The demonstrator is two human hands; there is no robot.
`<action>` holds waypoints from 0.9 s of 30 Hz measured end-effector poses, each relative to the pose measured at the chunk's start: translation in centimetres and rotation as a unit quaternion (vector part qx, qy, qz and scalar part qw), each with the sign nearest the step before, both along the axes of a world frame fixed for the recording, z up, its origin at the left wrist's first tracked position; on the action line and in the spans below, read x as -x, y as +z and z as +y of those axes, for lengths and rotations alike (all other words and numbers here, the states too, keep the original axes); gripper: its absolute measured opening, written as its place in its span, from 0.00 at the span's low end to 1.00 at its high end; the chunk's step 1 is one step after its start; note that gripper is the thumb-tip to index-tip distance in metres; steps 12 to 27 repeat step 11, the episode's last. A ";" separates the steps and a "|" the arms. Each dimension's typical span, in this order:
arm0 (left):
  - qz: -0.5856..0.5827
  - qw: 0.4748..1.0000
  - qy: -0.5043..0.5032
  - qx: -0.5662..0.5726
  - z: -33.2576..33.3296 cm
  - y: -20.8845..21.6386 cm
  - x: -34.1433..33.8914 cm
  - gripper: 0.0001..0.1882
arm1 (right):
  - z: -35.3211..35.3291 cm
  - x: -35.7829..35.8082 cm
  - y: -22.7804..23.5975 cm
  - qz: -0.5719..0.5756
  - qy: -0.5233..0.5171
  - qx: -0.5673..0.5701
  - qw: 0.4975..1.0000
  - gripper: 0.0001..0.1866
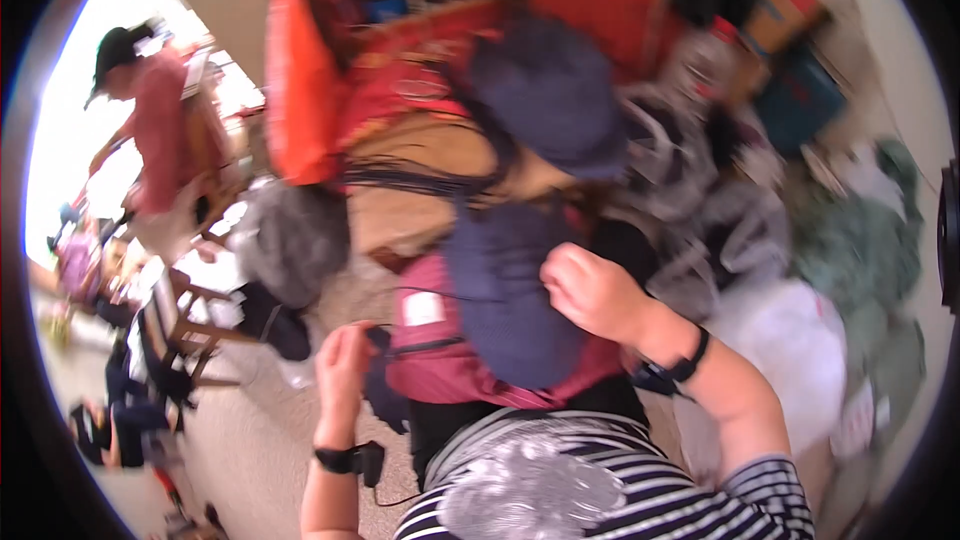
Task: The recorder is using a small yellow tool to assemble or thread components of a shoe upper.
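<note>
Across my lap lies a maroon cloth (440, 370) with a white label patch (423, 308). On it rests a long, rounded navy fabric piece (510, 330). My right hand (592, 290) is closed in a pinch at that piece's right edge; whatever the fingertips hold is too small and blurred to name. Left of the maroon cloth, my left hand (345, 365) has its fingers drawn together beside a hanging bit of dark fabric (385, 380). What sits in those fingers cannot be made out. A thin dark line, perhaps thread, crosses the navy piece.
Ahead, a cardboard surface (390, 225) carries black cords (430, 175) and a navy rounded cloth item (550, 95). An orange bag (297, 90) hangs to its left. Plastic bags (760, 350) crowd the right. At far left, a person (160, 130) stands beyond a wooden stool (190, 315).
</note>
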State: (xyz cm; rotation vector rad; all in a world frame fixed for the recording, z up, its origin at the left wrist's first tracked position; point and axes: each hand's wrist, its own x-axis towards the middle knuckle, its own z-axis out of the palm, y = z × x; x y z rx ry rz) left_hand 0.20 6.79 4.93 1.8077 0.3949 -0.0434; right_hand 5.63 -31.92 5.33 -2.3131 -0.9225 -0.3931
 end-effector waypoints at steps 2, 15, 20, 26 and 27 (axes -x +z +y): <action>-0.009 0.997 -0.017 -0.068 0.2 0.0 0.7 0.15 | 0.6 0.1 1.3 0.003 0.016 0.018 1.000 0.14; -0.025 0.991 0.018 0.129 1.1 -2.9 0.2 0.15 | 0.2 -0.1 0.1 0.063 -0.019 -0.026 0.998 0.15; -0.025 0.991 0.018 0.129 1.1 -2.9 0.2 0.15 | 0.2 -0.1 0.1 0.063 -0.019 -0.026 0.998 0.15; -0.025 0.991 0.018 0.129 1.1 -2.9 0.2 0.15 | 0.2 -0.1 0.1 0.063 -0.019 -0.026 0.998 0.15; -0.025 0.991 0.018 0.129 1.1 -2.9 0.2 0.15 | 0.2 -0.1 0.1 0.063 -0.019 -0.026 0.998 0.15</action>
